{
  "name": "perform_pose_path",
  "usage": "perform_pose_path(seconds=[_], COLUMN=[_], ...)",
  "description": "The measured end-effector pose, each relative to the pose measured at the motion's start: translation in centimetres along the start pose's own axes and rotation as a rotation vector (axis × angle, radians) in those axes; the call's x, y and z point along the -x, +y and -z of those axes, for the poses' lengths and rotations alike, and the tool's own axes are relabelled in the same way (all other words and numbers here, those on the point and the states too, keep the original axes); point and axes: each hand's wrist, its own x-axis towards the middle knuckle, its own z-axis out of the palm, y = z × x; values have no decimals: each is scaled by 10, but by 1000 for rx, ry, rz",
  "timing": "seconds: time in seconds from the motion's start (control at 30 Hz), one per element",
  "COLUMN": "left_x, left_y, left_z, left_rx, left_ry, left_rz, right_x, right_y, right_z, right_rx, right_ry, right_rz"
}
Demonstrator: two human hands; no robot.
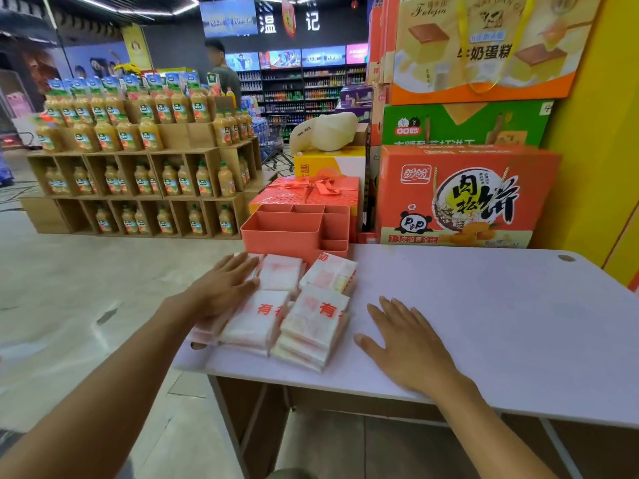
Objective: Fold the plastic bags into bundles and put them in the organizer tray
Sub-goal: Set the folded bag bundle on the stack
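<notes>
Several stacks of folded white plastic bags (304,316) with red print lie at the left end of the pale table (484,323). Behind them stands the coral organizer tray (276,233), its compartments showing nothing inside. My left hand (221,285) lies flat with straight fingers on the leftmost stack. My right hand (404,344) rests flat on the bare tabletop just right of the stacks, fingers spread, holding nothing.
Red gift box (307,191) and stacked snack cartons (463,195) stand behind the tray and along the table's back. A juice-bottle display (138,160) fills the left floor area. A person (221,70) stands far back. The yellow wall (601,150) bounds the right.
</notes>
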Motion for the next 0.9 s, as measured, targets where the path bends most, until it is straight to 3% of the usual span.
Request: perform_pose_path(seconds=[0.2,0.43,0.6,0.9], left_x=[-9,7,44,130], left_y=[-7,-1,30,71], left_z=[-4,6,19,-2], left_rx=[-57,-173,-170,-225], left_ry=[-110,102,185,354], left_rz=[-8,-69,-24,7], right_x=[2,1,6,28], right_y=[0,4,1,-13], right_z=[1,-1,8,37], right_rx=[-17,-71,-130,-43], right_ry=[-1,42,183,244], right_rz=[5,-11,-33,80])
